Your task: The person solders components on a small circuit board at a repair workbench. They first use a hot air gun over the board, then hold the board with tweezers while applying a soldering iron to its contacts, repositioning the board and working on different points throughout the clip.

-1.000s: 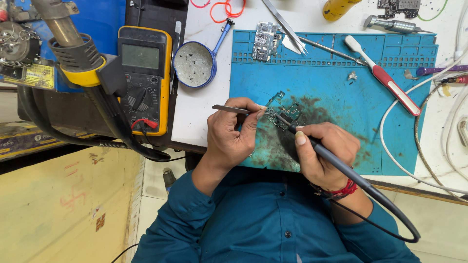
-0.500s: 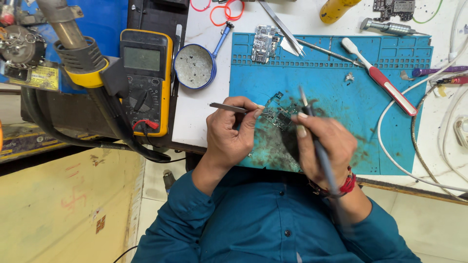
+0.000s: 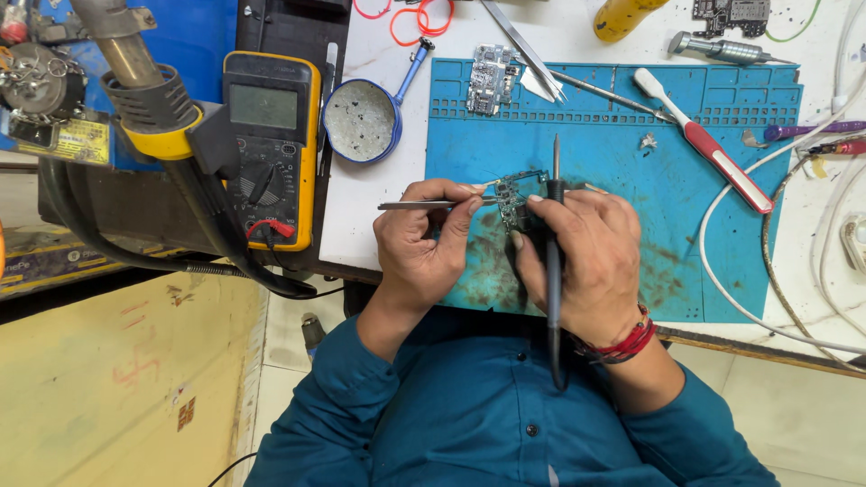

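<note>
Head view: left hand point(image 3: 417, 248) fingers clamped on tweezers point(image 3: 424, 205); right hand point(image 3: 586, 252) fingers on soldering iron point(image 3: 552, 243)

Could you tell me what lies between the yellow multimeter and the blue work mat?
In the head view, a round blue-rimmed tin sits between the multimeter and the mat.

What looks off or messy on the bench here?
The blue mat carries dark brown stains near its front edge, around both hands. White cables trail loosely across its right side. Nothing looks spilled or broken.
</note>
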Demonstrator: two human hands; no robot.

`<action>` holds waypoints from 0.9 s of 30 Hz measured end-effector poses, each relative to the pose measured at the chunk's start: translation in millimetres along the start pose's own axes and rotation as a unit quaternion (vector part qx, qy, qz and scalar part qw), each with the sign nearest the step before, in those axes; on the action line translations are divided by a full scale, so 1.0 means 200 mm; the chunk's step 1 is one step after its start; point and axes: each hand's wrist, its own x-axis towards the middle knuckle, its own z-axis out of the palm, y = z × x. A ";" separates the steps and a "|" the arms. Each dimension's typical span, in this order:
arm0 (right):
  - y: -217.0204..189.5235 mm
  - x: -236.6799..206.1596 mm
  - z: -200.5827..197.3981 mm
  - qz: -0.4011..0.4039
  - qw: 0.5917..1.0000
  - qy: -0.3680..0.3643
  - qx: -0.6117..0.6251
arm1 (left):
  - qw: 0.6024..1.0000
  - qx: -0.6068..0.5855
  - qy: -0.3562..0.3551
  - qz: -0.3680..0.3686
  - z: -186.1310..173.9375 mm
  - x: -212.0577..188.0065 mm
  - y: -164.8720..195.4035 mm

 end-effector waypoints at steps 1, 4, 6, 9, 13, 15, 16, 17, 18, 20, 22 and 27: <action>0.00 -0.01 0.00 0.006 1.000 0.011 0.002 | 1.000 0.007 -0.004 -0.001 0.00 0.00 0.00; 0.01 -0.04 0.01 0.055 0.995 0.048 0.075 | 1.000 0.026 -0.016 -0.007 0.00 0.01 0.01; 0.03 -0.07 0.02 0.082 0.987 0.069 0.118 | 0.999 0.037 -0.023 -0.017 0.00 0.01 0.02; 0.05 -0.10 0.03 0.085 0.984 0.090 0.128 | 0.999 0.026 -0.030 0.002 0.00 0.01 0.02; 0.06 -0.13 0.01 0.109 0.984 0.078 0.117 | 0.999 0.023 -0.040 0.008 0.00 0.01 0.02; 0.06 -0.14 0.01 0.122 0.982 0.073 0.125 | 0.999 0.026 -0.039 0.014 0.00 0.01 0.02; 0.06 -0.13 0.01 0.116 0.982 0.076 0.129 | 0.999 0.027 -0.041 0.018 0.00 0.02 0.02; 0.06 -0.13 0.01 0.111 0.982 0.078 0.134 | 0.998 0.028 -0.043 0.020 0.00 0.02 0.01; 0.06 -0.13 0.01 0.110 0.982 0.074 0.137 | 0.998 0.029 -0.045 0.023 -0.01 0.02 0.01; 0.05 -0.12 0.00 0.109 0.981 0.067 0.143 | 0.998 0.033 -0.043 0.026 0.00 0.02 0.01; 0.05 -0.11 0.00 0.094 0.982 0.058 0.153 | 0.998 0.035 -0.041 0.026 0.00 0.02 0.01; 0.04 -0.09 -0.01 0.091 0.984 0.050 0.146 | 0.998 0.035 -0.043 0.019 0.00 0.02 0.02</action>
